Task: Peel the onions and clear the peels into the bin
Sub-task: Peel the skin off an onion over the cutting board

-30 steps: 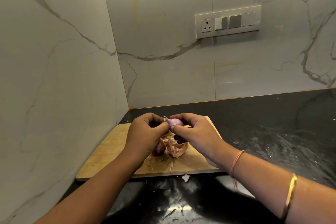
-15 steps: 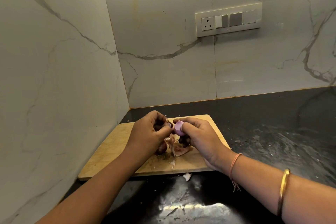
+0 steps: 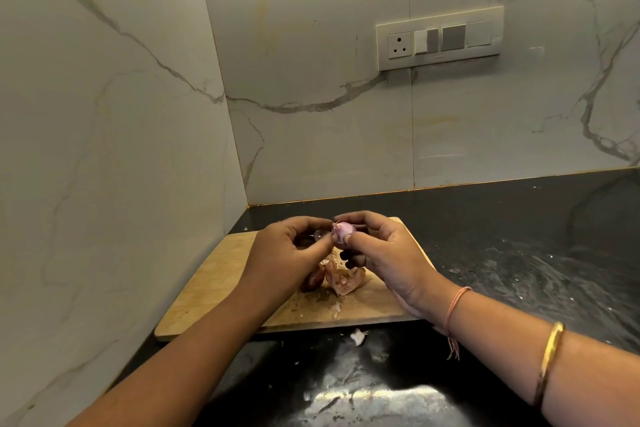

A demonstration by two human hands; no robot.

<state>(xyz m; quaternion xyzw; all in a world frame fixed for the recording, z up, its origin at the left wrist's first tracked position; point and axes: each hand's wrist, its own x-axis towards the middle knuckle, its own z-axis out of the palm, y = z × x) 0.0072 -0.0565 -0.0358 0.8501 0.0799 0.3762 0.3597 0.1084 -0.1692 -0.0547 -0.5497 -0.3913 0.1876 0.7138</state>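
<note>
In the back left corner of the black worktop (image 3: pixel 502 253), against marble walls, a wooden board (image 3: pixel 221 288) carries loose peels (image 3: pixel 346 279). Above the board, the left hand (image 3: pixel 284 253) and right hand (image 3: pixel 384 253) meet, fingertips pinching a small pink onion (image 3: pixel 343 231) held between them.

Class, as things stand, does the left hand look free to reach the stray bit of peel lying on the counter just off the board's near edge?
Probably not yet: the left hand is busy working at the small onion with the right hand. The peel scrap itself lies uncovered.
</note>
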